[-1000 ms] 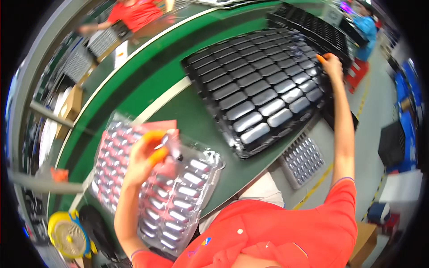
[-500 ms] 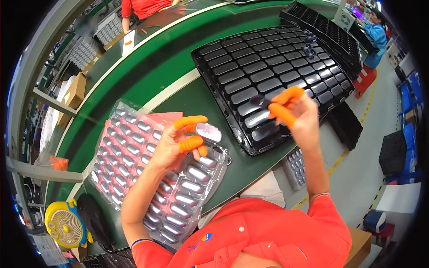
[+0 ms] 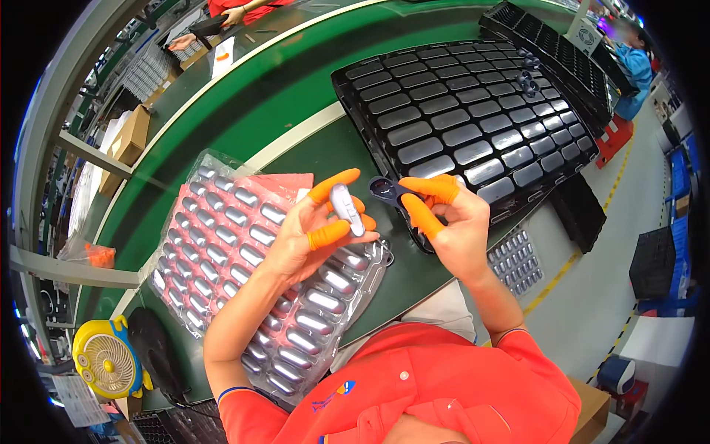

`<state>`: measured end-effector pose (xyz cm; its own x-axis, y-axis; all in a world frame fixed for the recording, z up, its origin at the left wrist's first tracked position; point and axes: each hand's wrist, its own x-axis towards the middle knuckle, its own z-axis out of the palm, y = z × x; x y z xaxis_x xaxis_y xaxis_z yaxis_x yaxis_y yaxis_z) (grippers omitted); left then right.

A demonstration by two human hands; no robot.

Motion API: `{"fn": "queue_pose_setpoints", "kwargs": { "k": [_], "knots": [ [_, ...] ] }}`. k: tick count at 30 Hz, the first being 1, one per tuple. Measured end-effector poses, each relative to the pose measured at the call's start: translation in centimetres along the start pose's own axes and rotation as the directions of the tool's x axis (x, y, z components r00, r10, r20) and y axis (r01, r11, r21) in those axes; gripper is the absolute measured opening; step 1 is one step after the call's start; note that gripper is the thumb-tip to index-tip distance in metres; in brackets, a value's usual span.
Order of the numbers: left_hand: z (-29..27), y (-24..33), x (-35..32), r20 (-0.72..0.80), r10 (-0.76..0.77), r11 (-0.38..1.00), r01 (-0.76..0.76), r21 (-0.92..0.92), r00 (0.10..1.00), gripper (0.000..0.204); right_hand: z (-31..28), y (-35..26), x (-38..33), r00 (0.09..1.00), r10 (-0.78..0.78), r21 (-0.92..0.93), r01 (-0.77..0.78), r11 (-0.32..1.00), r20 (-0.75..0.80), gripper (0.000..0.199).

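Note:
My left hand (image 3: pixel 296 240), with orange finger cots, pinches a small pale silver oval piece (image 3: pixel 345 207) on its edge. Facing it closely, my right hand (image 3: pixel 462 233), also in orange cots, grips a dark part with a round ring end (image 3: pixel 384 190) between thumb and fingers. The ring end points toward the silver piece, and a small gap separates them. Below my left hand lies a clear plastic tray (image 3: pixel 212 160) with rows of silver oval pieces, a pink sheet (image 3: pixel 292 181) showing under it. Beyond my right hand is a large black tray (image 3: pixel 414 133) of oval pockets.
Several dark parts (image 3: pixel 528 83) sit on the black tray's far side. More black trays (image 3: pixel 547 55) are stacked behind. A yellow fan (image 3: pixel 109 362) stands at left. Across the green bench (image 3: pixel 274 81), a co-worker in red (image 3: pixel 248 7) works; another person in blue (image 3: pixel 634 70) is far right.
My right hand has come left from over the black tray, bringing the dark part close to my left hand. The silver piece has been turned from lying flat to nearly upright.

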<state>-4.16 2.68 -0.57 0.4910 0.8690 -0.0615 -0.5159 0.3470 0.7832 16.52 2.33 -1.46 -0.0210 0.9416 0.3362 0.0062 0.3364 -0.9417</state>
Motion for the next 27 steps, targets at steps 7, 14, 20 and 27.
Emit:
{"fn": "queue_pose_setpoints", "kwargs": {
  "k": [7, 14, 20, 27],
  "knots": [
    [-0.5, -0.9, -0.5, 0.0, 0.101, 0.93, -0.095, 0.355, 0.995, 0.054, 1.7, 0.1, -0.7, 0.957, -0.281, -0.205, 0.261, 0.943, -0.074, 0.025],
    [0.6, -0.8, -0.7, -0.003, 0.154, 0.887, -0.137, 0.442, 0.988, 0.055, 2.2, 0.4, -1.6, 0.962, -0.268, -0.178, 0.255, 0.95, -0.055, 0.024],
    [0.6, -0.5, -1.3, 0.02, 0.168, 0.825, -0.152, 0.544, 0.986, 0.051, 2.5, 1.0, -1.7, 0.905, -0.425, -0.255, 0.404, 0.879, -0.029, 0.025],
    [0.4, -1.1, -1.1, 0.091, 0.285, 0.782, -0.287, 0.553, 0.954, 0.052, 2.5, 1.3, -1.8, 0.78, -0.625, -0.487, 0.553, 0.675, 0.02, 0.03]
  ]
}}
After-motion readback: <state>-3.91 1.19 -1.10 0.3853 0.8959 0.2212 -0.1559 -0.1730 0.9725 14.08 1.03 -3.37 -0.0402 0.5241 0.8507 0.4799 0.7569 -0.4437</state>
